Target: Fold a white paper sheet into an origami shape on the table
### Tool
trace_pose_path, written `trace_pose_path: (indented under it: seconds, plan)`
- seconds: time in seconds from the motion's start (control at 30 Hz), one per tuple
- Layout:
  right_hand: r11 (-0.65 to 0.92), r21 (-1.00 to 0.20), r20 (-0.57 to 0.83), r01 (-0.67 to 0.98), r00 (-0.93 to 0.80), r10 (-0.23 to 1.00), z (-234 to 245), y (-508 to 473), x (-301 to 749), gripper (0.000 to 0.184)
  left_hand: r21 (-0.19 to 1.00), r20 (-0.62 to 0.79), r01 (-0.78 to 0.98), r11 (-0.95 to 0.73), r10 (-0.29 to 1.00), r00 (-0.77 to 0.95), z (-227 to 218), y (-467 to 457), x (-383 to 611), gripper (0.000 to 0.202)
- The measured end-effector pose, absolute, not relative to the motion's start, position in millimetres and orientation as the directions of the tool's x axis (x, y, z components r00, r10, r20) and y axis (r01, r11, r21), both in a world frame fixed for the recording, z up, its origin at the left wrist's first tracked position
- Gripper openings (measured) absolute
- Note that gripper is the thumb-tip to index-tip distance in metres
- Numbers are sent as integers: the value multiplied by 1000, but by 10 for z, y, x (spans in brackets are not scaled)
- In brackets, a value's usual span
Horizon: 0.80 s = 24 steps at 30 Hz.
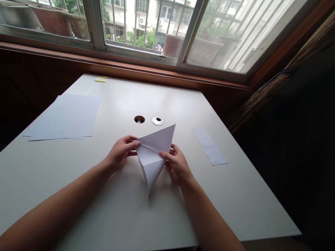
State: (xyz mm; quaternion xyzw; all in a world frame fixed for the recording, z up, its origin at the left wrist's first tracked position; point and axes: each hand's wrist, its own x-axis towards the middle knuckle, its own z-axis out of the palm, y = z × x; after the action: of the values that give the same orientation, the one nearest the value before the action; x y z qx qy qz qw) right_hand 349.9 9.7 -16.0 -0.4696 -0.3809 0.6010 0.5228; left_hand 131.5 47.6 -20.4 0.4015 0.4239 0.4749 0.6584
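Note:
A creased sheet of white paper (155,145) is held up over the table between both hands, one corner pointing up and away, another pointing down toward me. My left hand (120,151) pinches its left edge, thumb on top and fingers behind. On the right edge, my right hand (177,165) grips with the thumb pressed on the face near a crosswise crease. The lower part of the paper bends along folds. Fingers behind the sheet are partly hidden.
The white table (100,217) carries a stack of paper sheets (68,119) at left and a creased paper strip (210,146) at right. Beyond the hands are a cable hole (139,119), its round cover (157,121) and a yellow item (101,79). A barred window (147,15) stands behind.

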Motion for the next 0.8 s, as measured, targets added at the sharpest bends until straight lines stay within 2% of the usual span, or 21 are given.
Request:
trace_pose_path:
  seconds: [0.3, 0.5, 0.8]
  plan:
    - [-216, -931, -184, -293, -133, 974, -152, 126, 3651, 55, 968, -224, -14, 250, 891, 395, -153, 508, 1251, 36]
    - [-240, -930, -212, -279, -126, 969, -140, 138, 3710, 59, 964, -223, -47, 261, 893, 391, -171, 528, 1230, 33]
    - [-205, -914, -193, -349, -69, 979, -190, 163, 3777, 58, 962, -200, -109, 249, 919, 340, -217, 567, 1229, 35]
